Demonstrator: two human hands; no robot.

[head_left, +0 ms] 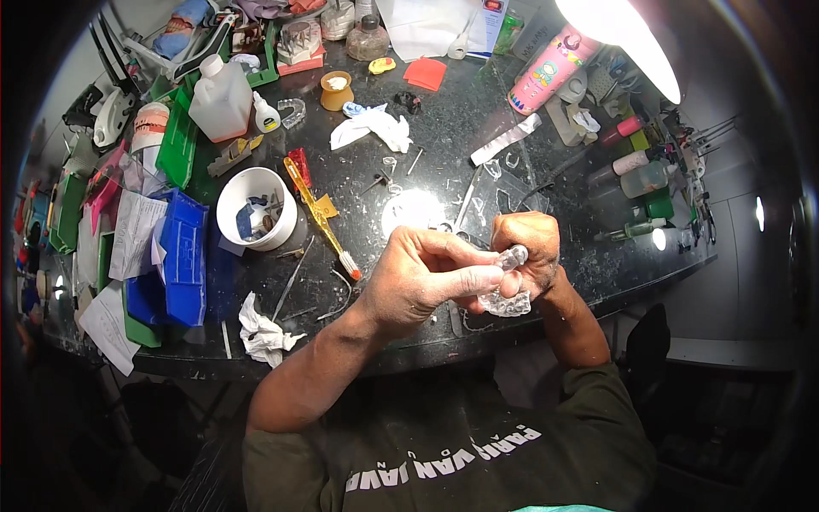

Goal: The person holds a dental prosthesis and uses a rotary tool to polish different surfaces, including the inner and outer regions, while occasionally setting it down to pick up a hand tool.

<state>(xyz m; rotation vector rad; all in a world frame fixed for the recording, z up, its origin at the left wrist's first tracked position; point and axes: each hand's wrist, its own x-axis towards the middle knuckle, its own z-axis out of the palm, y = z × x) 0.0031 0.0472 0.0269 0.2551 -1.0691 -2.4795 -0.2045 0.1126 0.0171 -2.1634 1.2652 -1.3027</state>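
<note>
Close together above the front edge of the black bench, both my hands work on a clear plastic dental tray (505, 304). Thumb and fingers of my left hand (414, 277) pinch a clear rounded piece (513, 257); whether it belongs to the tray is unclear. My right hand (536, 241) is closed in a fist around the far side of the clear plastic, its fingertips mostly hidden. The tray's ridged lower part shows beneath the fingers. Behind the hands, a slim metal tool (467, 198) lies on the bench.
Left of my hands are a white tub (229, 213) with scraps inside, a yellow toothbrush (320, 218) and a crumpled tissue (266, 331). Blue bins (188, 264) stand farther left. A bright lamp (627, 38) overhangs the back right, near a pink can (553, 70).
</note>
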